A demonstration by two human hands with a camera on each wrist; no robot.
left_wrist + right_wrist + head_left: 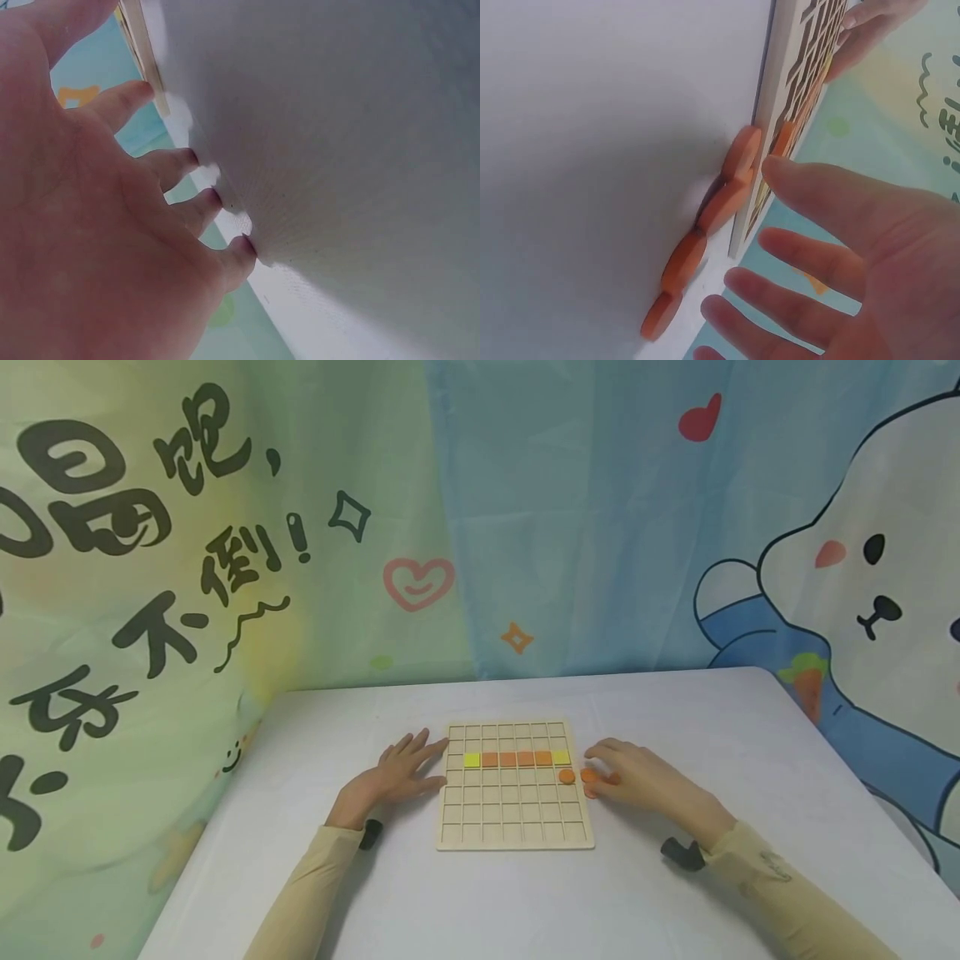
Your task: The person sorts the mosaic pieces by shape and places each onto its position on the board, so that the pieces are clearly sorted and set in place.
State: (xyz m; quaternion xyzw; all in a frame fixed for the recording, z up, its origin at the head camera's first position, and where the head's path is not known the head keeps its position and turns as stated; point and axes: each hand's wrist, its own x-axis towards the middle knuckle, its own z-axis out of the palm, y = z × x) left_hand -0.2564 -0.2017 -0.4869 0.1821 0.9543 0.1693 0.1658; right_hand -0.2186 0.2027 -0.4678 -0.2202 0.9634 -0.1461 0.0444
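Note:
A square wooden grid board (516,827) lies on the table. One row holds a yellow square tile (472,760) at the left, several orange square tiles (507,760) and a yellow square tile (561,757) at the right. Below that row, an orange disc (567,776) sits near the right edge. My left hand (401,768) is spread at the board's left edge, thumb and index fingertip right at the rim. My right hand (641,777) hovers past the right edge with relaxed fingers, partly covering loose orange discs (684,259). Its thumb (810,184) is close to them.
A white cloth covers the table (517,902). Behind it hangs a printed curtain (517,527) with a cartoon bear and lettering. Dark straps (682,854) show at both wrists.

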